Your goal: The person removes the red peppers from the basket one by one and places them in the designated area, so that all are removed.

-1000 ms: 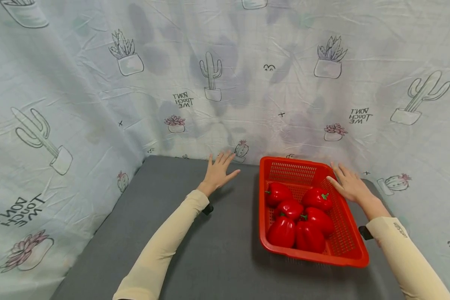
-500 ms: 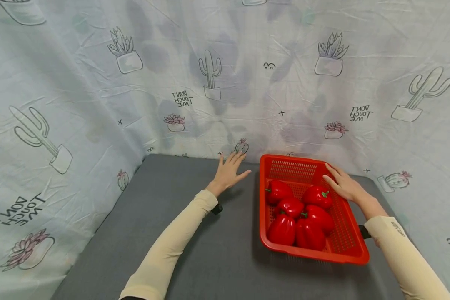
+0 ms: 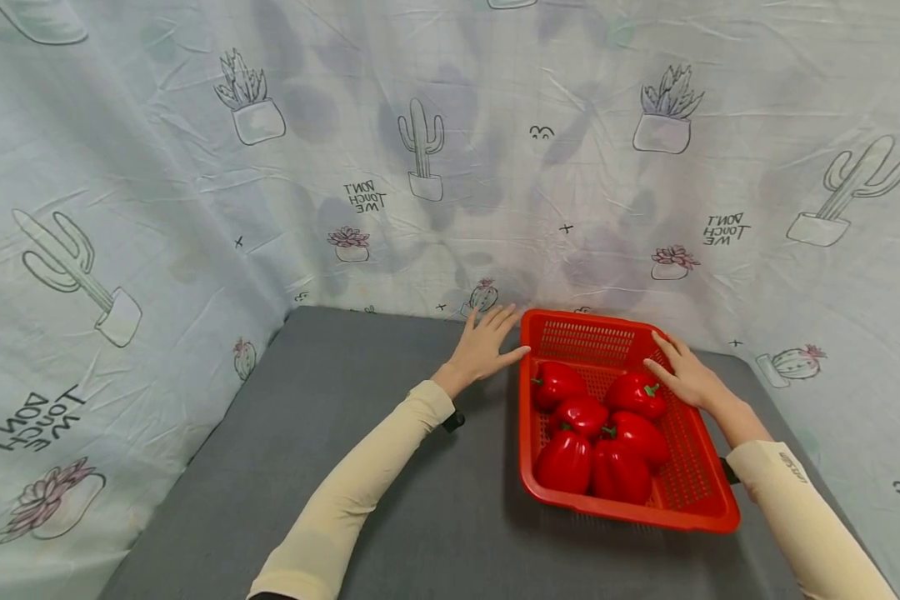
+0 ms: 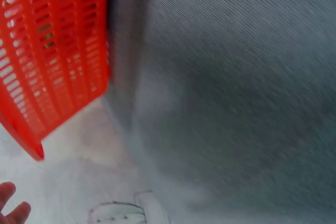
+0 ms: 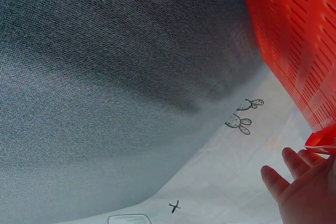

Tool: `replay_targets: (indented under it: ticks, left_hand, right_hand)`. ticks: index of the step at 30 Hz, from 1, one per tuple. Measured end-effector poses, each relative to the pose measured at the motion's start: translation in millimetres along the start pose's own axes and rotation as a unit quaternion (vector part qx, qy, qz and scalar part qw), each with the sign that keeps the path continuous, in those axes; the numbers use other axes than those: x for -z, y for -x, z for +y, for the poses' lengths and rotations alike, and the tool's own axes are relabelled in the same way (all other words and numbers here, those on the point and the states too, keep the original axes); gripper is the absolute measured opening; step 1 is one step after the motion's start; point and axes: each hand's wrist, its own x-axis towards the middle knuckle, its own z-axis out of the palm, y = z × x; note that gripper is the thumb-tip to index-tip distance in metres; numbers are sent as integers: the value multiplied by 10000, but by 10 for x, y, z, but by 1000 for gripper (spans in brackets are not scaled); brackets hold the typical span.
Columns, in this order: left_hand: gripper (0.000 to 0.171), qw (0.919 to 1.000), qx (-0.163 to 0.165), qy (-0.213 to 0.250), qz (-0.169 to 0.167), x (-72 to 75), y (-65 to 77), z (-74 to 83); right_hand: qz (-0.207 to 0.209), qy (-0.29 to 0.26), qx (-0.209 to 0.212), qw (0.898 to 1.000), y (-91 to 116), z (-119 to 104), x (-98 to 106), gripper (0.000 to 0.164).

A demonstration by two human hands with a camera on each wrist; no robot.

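Fingers spread and empty, a person's left hand (image 3: 482, 348) meets the left rim of a red basket (image 3: 526, 425) at right; the right hand (image 3: 686, 373), loosely open, lies along the right rim. The head view alone clearly shows six peppers (image 3: 581, 417).

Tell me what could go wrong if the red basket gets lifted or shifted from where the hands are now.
The left hand is spread at the left of the red basket, not wrapped around it, so that side could sag in a lift. The right hand sits near its far right corner, so a push there might swivel it. The red peppers lie loose, mostly toward the left, and could roll if the basket tilts.
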Motion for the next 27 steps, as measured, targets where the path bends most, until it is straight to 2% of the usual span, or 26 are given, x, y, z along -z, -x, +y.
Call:
replay_targets:
  ticks: [13,19,27]
  left_hand:
    - [68,9983,-540,-186,-138,8,-116,403]
    - [67,9966,-738,-87,-348,33,-173,567]
    - [62,9911,-1079,-14,-777,0,-238,680]
  right_hand:
    - [231,-252,67,9994,23,-8,-25,67]
    - [309,-200,210,9991,1,19,-29,66]
    - [484,-283,380,9977,-25,63,-44,61]
